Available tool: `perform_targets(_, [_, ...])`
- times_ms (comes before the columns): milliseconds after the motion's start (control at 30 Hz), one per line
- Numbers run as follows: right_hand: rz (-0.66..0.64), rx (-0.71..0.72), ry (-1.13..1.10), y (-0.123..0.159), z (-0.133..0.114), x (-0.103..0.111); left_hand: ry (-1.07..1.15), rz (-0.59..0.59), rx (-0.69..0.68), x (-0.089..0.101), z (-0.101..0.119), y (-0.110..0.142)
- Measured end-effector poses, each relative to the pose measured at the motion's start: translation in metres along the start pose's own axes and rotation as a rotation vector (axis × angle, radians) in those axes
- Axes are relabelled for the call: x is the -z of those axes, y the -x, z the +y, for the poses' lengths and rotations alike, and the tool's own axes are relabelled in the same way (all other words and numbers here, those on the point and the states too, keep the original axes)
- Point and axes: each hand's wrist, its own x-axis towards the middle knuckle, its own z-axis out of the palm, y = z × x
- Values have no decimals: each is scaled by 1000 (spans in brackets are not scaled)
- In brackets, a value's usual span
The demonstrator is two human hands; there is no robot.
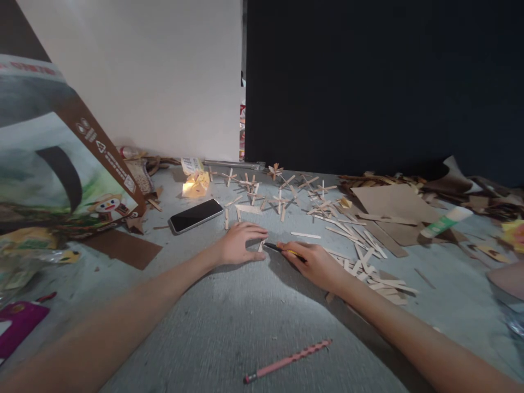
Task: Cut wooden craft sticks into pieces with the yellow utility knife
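My left hand (pixel 241 244) rests on the grey surface, thumb and fingers pinched around a small pale strip (pixel 262 245) that looks like a piece of craft stick. In my right hand (pixel 313 263) is a slim black-and-yellow tool (pixel 273 247), like a pen or a craft knife; its kind is not clear. The dark tip of this tool meets the strip between my hands. Just beyond lies a loose craft stick (pixel 305 235). Several small crossed-stick pieces (pixel 280 202) stand farther back. To the right of my right hand spreads a pile of craft sticks (pixel 370 273).
A phone (pixel 196 216) lies beyond my left hand, near a crumpled yellow wrapper (pixel 195 184). A pink pencil (pixel 289 361) is close to me. At right are cardboard pieces (pixel 395 202) and a glue stick (pixel 446 222). A large printed box (pixel 61 147) stands at left.
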Motion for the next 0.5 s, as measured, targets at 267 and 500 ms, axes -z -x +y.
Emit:
perform_targets(267, [-78, 39, 54, -2, -6, 7, 9, 5, -2, 0, 1, 0])
perform_targets(500, [-112, -9, 57, -7, -10, 9, 14, 11, 0, 2, 2, 0])
